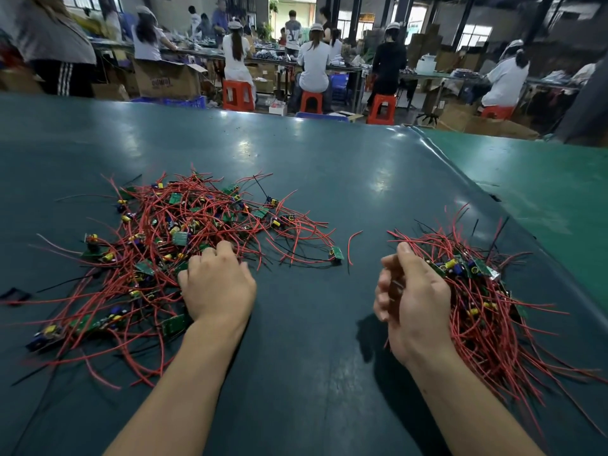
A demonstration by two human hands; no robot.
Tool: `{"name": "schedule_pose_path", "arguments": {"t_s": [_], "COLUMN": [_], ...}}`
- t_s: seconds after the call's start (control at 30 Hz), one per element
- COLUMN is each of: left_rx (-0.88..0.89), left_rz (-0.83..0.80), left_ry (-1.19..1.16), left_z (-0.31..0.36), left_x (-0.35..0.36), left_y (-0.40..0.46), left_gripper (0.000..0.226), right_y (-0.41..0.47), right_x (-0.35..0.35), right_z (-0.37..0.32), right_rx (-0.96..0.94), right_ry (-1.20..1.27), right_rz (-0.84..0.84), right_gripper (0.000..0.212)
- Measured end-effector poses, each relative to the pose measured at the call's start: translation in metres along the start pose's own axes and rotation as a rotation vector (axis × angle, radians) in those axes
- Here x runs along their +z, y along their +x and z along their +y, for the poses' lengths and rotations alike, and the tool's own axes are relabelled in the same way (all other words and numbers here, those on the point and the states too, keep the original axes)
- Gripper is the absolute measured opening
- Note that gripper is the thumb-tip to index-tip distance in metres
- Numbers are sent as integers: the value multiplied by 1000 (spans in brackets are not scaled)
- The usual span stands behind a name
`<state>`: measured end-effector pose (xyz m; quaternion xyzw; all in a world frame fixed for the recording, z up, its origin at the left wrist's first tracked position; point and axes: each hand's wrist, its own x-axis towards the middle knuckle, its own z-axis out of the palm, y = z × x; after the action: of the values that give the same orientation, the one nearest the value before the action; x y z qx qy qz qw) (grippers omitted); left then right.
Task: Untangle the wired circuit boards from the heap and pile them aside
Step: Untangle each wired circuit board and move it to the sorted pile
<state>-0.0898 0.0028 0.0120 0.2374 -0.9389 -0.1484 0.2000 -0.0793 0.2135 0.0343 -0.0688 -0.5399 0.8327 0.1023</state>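
Observation:
A tangled heap point(171, 232) of small green circuit boards with red and black wires spreads over the left of the dark green table point(312, 324). My left hand point(217, 284) lies palm down at the heap's near right edge, its fingers curled into the wires. A second, tidier pile point(477, 301) of wired boards lies at the right. Beside that pile's left edge my right hand point(411, 301) hovers, fingers loosely curled, with nothing seen in it. One board point(336, 252) with its wires lies apart between heap and pile.
A loose red wire point(353, 241) lies between the two piles. The table's far edge point(230, 110) runs across the view, and a lighter green surface point(543, 185) adjoins at the right. Behind it several people sit on red stools at workbenches among cardboard boxes.

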Motion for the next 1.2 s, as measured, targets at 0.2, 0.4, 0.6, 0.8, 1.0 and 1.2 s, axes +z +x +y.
{"name": "schedule_pose_path", "arguments": {"t_s": [0.2, 0.4, 0.6, 0.8, 1.0, 1.2], "left_rx": [187, 547, 266, 234, -11, -180], "left_rz": [362, 315, -358, -364, -329, -515], "left_ry": [-511, -1062, -1514, -1407, -1549, -1788], "left_z": [12, 37, 49, 50, 50, 50], "left_x": [-7, -5, -3, 0, 0, 1], "left_y": [-11, -43, -52, -47, -41, -39], "left_gripper": [25, 16, 16, 2, 9, 9], "right_y": [-3, -7, -1, 0, 0, -1], "right_x": [1, 8, 2, 2, 4, 5], "right_z": [6, 12, 13, 17, 13, 14], "right_rx": [-1, 137, -55, -159, -43, -31], "right_ry": [-168, -244, -240, -329, -217, -96], "right_rz": [-111, -418, -341, -234, -184, -126], "right_gripper": [36, 34, 27, 4, 11, 8]}}
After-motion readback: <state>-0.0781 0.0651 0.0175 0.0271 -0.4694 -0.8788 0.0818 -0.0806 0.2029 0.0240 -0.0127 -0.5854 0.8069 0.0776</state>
